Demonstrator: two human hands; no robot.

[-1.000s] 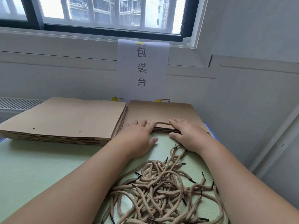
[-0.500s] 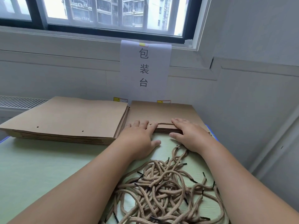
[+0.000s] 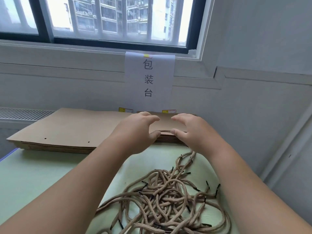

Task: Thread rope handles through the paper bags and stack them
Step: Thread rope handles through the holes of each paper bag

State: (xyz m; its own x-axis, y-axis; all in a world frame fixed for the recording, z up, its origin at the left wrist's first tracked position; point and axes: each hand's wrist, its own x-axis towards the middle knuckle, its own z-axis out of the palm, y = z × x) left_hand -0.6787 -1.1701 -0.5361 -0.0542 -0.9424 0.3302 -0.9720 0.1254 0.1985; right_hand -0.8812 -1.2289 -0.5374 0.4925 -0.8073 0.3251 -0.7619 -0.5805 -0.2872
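Note:
A short stack of flat brown paper bags (image 3: 166, 124) lies at the back of the green table, just under a paper sign. My left hand (image 3: 135, 130) and my right hand (image 3: 194, 130) hover over its near edge. Their fingers are curled and spread above the top bag, and both thumbs sit at the stack's front edge. Neither hand clearly holds a bag. A taller stack of flat bags (image 3: 67, 127) with punched holes lies to the left. A tangled pile of tan rope handles (image 3: 165, 200) with black tips lies between my forearms.
The green table top (image 3: 42, 174) runs out to the left of my arms. A white sign (image 3: 149, 78) hangs on the wall below the window. A vent grille (image 3: 22, 114) sits at far left. A white wall stands close on the right.
Both hands have lifted from lying flat on the right stack's near edge into a curled, raised pose over it. The view has tilted upward, showing more window.

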